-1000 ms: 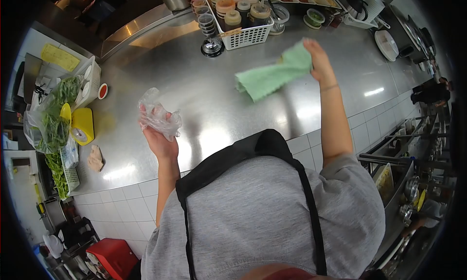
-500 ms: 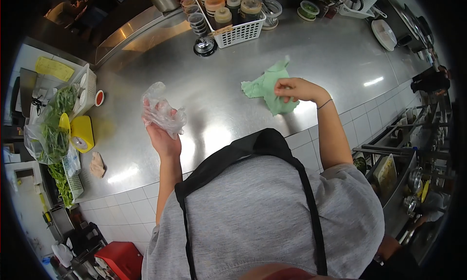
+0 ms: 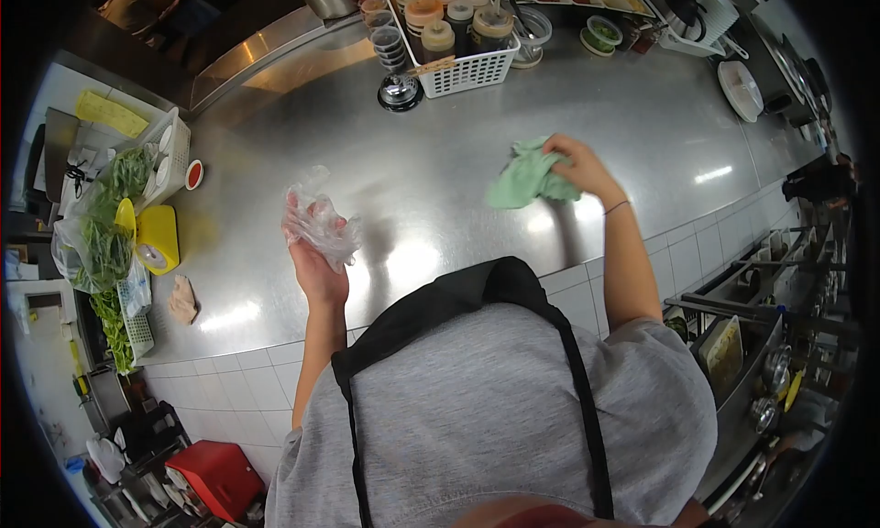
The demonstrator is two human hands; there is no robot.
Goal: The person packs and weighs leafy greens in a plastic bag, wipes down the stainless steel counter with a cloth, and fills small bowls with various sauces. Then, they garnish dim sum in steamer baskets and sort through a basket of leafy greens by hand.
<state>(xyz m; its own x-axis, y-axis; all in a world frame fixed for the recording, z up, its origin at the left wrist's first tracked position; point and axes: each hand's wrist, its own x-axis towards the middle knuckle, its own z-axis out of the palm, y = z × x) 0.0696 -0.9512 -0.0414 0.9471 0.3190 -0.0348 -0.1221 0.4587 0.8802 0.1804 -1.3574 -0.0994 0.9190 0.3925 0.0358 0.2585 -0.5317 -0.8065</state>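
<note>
My right hand [image 3: 579, 166] grips a light green cloth [image 3: 527, 178] by its right side. The cloth hangs bunched and slightly blurred over the steel counter [image 3: 431, 152]. On the left, my left hand [image 3: 318, 269] is raised palm up, its fingers curled around a crumpled piece of clear plastic [image 3: 321, 224]. Pinkish patches show through the plastic; whether they are my fingertips or something inside, I cannot tell.
A white basket of sauce bottles [image 3: 472, 74] stands at the back beside a call bell [image 3: 400, 92]. To the left are a yellow scale [image 3: 158, 239], bagged greens [image 3: 101, 230], a red sauce cup [image 3: 194, 174] and a beige cloth [image 3: 182, 300]. A white dish [image 3: 739, 90] lies far right.
My right hand has moved slightly right, and the green cloth has gone from spread out to bunched up. My left hand still holds the plastic and has shifted slightly.
</note>
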